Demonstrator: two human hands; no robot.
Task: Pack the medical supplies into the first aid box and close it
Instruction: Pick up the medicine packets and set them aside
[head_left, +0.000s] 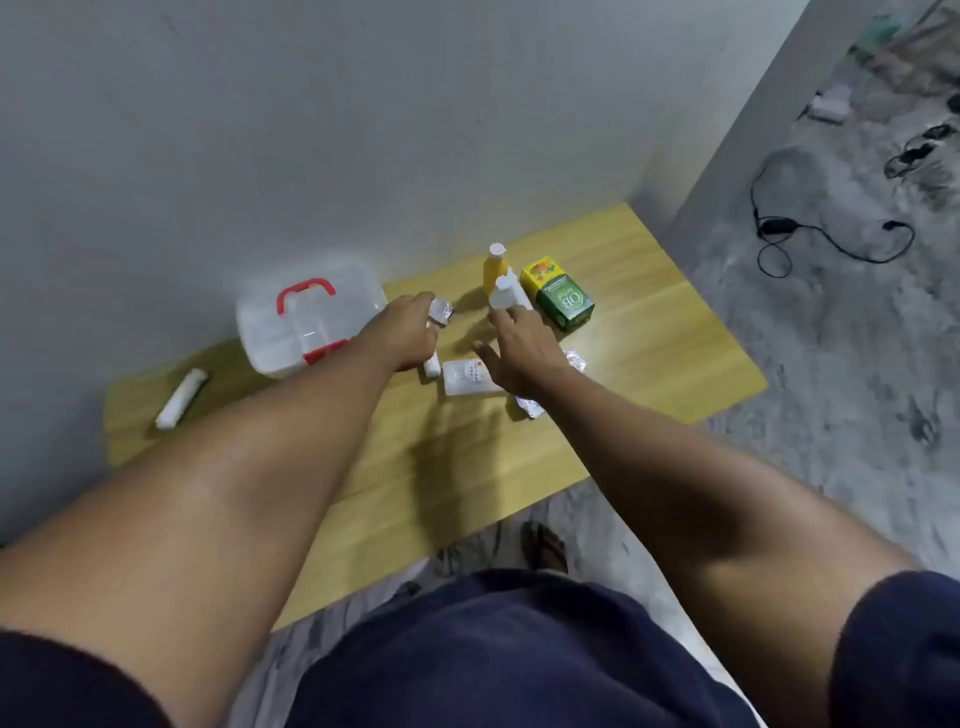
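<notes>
With the clear plastic first aid box with the red handle (306, 317) shut near the surface's far left edge, the left hand (410, 332) pinches a foil blister pack (441, 312) while the right hand (514, 353), fingers spread, reaches the white bottle (503, 296); better to open the lid first.

The table (649, 332) is showing a pale yellow wood grain. The first aid box (291, 322) is looking translucent white, with a red handle (305, 292) and a red latch (326, 353). One bottle (494, 270) is showing yellow-orange under a white cap; the other bottle (503, 297) is looking all white. The carton (558, 299) is showing green and yellow. The foil packets (530, 406) are shining silver. The roll (182, 397) is looking white. The floor (831, 364) is showing mottled grey.
</notes>
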